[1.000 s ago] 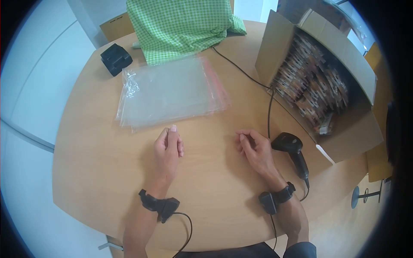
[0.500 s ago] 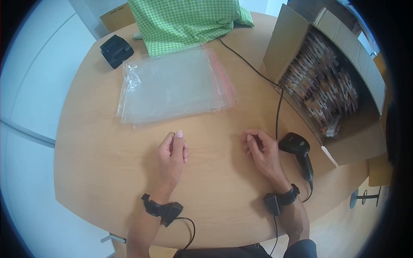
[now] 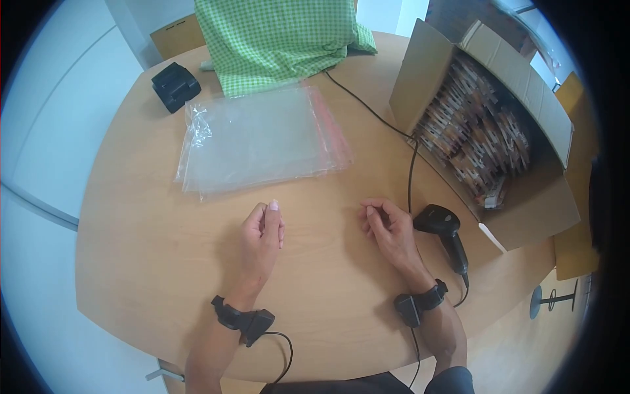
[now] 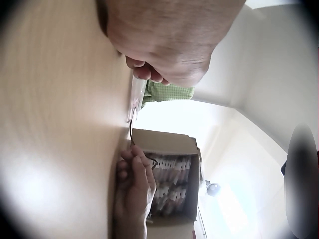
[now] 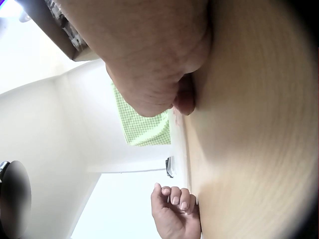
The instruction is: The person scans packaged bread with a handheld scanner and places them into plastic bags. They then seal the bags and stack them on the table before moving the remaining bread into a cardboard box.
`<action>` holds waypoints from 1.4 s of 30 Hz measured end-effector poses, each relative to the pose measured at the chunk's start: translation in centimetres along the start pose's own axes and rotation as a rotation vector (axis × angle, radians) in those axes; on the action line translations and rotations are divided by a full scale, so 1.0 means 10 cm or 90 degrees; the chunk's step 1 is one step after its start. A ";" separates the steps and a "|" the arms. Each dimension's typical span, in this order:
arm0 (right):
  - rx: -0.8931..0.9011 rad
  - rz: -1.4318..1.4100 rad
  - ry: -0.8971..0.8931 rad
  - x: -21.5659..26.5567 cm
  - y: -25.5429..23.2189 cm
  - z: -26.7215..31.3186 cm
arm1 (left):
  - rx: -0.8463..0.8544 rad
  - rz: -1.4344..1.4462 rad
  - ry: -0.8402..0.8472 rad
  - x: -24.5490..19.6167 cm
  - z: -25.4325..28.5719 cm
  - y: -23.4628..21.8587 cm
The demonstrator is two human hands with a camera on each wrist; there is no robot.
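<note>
My left hand (image 3: 261, 233) rests on its side on the table, fingers loosely curled, thumb on top, holding nothing. Across from it, the right hand (image 3: 388, 231) lies on its edge, relaxed and without anything in its grasp. Just right of that hand is a black handheld barcode scanner (image 3: 453, 243), its cable running off behind. Beyond both hands lies a stack of clear plastic bags (image 3: 256, 141) with a pinkish strip along the right side. In the right wrist view, the left hand (image 5: 175, 211) shows its fingers bent toward the palm.
An open cardboard box (image 3: 535, 210) on the right holds many packed flat packets (image 3: 479, 125). At the back, a green checked cloth (image 3: 282, 46) covers something. A black cradle-like device (image 3: 176, 87) sits at back left. A black cable (image 3: 367, 105) crosses the wooden table (image 3: 315, 315).
My left hand has shifted slightly right and toward me. The head view dipped and swung back a little. The right hand stays in place beside the scanner.
</note>
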State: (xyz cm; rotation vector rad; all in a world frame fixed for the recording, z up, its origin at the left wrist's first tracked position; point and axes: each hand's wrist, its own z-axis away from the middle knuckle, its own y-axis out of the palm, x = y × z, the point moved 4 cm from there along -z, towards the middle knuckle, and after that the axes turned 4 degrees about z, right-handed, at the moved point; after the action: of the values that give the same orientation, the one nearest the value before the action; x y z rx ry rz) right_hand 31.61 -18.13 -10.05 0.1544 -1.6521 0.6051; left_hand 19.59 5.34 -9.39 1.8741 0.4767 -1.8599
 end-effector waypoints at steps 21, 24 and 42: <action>-0.079 -0.061 -0.017 -0.04 -0.04 -0.06 | -0.006 -0.034 0.023 0.01 -0.08 0.03; -0.086 -0.019 0.041 0.02 -0.09 -0.05 | -0.024 0.008 0.031 0.03 -0.11 -0.03; -0.141 0.100 -0.016 -0.17 -0.19 -0.20 | -0.043 0.001 0.048 0.07 -0.23 -0.04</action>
State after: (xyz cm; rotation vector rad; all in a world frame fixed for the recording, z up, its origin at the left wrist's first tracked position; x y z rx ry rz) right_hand 34.47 -19.25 -10.96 -0.1300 -1.7538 0.5342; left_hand 21.33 6.89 -10.12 1.9039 0.5572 -1.7553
